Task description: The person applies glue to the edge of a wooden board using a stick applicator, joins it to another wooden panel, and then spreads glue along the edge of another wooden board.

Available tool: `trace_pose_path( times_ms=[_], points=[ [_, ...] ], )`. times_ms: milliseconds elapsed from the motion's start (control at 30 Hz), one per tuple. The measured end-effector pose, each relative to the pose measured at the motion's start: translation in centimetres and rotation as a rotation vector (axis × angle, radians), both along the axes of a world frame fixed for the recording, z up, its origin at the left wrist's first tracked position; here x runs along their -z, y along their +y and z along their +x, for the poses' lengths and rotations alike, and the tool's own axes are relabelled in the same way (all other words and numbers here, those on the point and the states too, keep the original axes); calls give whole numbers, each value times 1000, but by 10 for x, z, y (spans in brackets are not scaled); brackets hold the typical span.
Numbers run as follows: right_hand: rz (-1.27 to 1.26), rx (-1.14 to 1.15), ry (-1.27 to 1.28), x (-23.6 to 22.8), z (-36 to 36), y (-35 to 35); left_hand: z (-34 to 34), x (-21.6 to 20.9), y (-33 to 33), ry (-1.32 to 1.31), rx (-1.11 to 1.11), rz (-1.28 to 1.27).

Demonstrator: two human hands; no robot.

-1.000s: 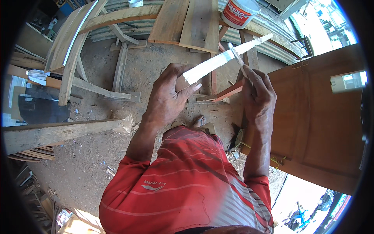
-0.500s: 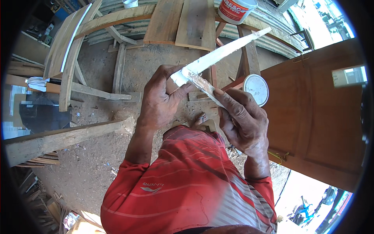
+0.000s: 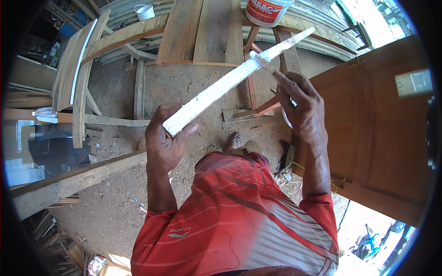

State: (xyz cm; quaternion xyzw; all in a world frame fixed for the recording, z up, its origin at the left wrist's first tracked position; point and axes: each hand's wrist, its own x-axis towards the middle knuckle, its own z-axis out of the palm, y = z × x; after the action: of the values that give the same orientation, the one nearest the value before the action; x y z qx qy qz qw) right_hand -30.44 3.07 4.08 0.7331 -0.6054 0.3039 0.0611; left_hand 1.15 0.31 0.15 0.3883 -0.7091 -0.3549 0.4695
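Note:
My left hand is closed around the near end of a narrow wooden strip, which slants up and away to the right. A wet white coating like glue covers most of the strip's upper face; toward the far tip the wood shows through more. Pinched in my right hand is a small flat wooden stick, its white-smeared end lying across the strip in the far part. Behind my right hand a round white lid is mostly hidden.
A white and red bucket stands on the trestle at the back, near wide boards. A small white pail sits farther left. At right leans a brown wooden door; a thick beam juts in from the left.
The stick in my right hand has slid along the strip toward its far end, spreading the white coating. My left hand has moved left and down with the strip.

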Motion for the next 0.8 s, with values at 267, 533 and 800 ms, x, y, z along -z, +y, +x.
trace_pose_path(
  times_ms=[267,533,800],
  points=[
    [37,98,-176,5,-34,-14,5,-4,-1,-125,3,-108],
    [-7,-203,-115,15,-22,0,1,-6,4,-150,-91,-72],
    [9,144,-108,27,-88,-36,4,-3,4,-143,-194,22]
  ],
)
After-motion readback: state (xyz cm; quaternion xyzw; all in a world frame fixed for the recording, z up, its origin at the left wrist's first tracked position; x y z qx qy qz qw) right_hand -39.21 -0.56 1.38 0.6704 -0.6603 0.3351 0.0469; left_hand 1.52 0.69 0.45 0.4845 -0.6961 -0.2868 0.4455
